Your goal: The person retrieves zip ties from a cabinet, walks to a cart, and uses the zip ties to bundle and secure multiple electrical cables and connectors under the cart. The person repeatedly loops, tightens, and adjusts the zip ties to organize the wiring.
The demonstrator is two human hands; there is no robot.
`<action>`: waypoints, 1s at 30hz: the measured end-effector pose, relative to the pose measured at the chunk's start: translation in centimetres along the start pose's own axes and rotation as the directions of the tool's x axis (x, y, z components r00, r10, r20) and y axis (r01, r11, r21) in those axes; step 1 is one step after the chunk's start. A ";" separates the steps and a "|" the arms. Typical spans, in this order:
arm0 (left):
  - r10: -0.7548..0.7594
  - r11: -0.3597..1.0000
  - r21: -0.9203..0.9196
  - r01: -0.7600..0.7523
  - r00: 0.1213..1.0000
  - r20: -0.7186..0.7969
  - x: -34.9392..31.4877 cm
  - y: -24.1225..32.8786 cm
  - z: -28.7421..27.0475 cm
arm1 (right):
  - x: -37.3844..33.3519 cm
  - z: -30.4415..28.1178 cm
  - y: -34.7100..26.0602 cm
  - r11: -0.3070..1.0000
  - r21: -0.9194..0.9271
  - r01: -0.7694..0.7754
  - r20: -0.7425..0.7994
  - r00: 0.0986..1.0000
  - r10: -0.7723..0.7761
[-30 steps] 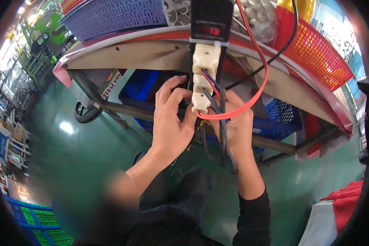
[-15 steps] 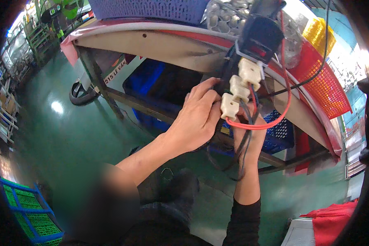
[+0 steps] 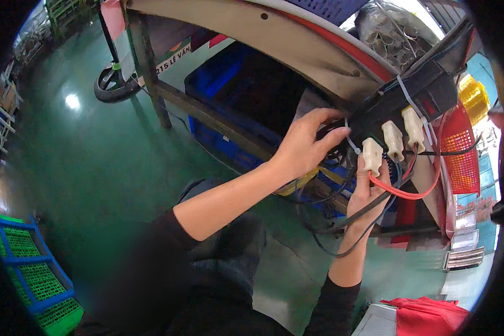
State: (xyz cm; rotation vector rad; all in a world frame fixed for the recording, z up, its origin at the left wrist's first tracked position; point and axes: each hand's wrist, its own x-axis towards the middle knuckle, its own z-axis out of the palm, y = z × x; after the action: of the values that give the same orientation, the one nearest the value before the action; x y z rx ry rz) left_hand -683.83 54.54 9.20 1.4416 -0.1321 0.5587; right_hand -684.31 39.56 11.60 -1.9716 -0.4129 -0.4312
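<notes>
A long black power strip (image 3: 431,92) slants along the table edge, with white cable ties (image 3: 410,94) around it. Three cream plugs (image 3: 372,155) sit in a row along its lower side, with red and black cords (image 3: 411,193) looping below. My left hand (image 3: 305,140) curls its thumb and fingers around the strip's lower left end, beside a cable tie. Under that end, close to the nearest plug, my right hand (image 3: 369,187) grips from below. Plugs and cords partly hide its fingers.
Above the strip runs the table's pale edge (image 3: 313,42). Blue crates (image 3: 218,73) stand underneath, behind a metal frame bar (image 3: 207,117). A red basket (image 3: 459,151) is at the right; a bag of metal parts (image 3: 392,33) lies on top. Red cloth (image 3: 425,316) is at lower right.
The power strip has tilted from steep to a flatter slant, and the plugs appear further right. Both hands have shifted right in view; the left thumb now stands apart from its fingers.
</notes>
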 end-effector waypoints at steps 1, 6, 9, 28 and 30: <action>0.067 0.994 0.091 -0.062 0.996 -0.055 -0.1 0.0 0.5 | -0.1 0.2 0.2 0.998 0.064 -0.024 -0.039 0.999 0.026; 0.264 0.937 0.287 -0.199 0.941 -0.210 -1.6 0.4 2.7 | -0.3 -0.7 1.3 0.992 -0.060 0.111 -0.078 0.990 -0.116; 0.310 0.908 0.348 -0.231 0.931 -0.190 -1.7 0.2 2.6 | 0.2 -1.2 1.4 0.953 -0.196 0.231 -0.034 0.970 -0.242; 0.076 0.841 0.529 -0.114 0.993 0.093 1.1 3.9 -0.4 | 3.3 -3.4 -1.8 0.923 -0.373 0.095 0.354 0.934 0.047; 0.071 0.846 0.522 -0.109 0.993 0.092 1.4 3.9 -0.3 | 3.4 -3.4 -1.2 0.956 -0.286 0.063 0.355 0.934 0.044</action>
State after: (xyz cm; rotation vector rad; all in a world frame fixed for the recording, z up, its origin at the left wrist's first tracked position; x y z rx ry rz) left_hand -684.40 55.33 13.19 2.0032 -0.1055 0.6536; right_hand -682.28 37.30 15.47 -2.3495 -0.6173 -0.1384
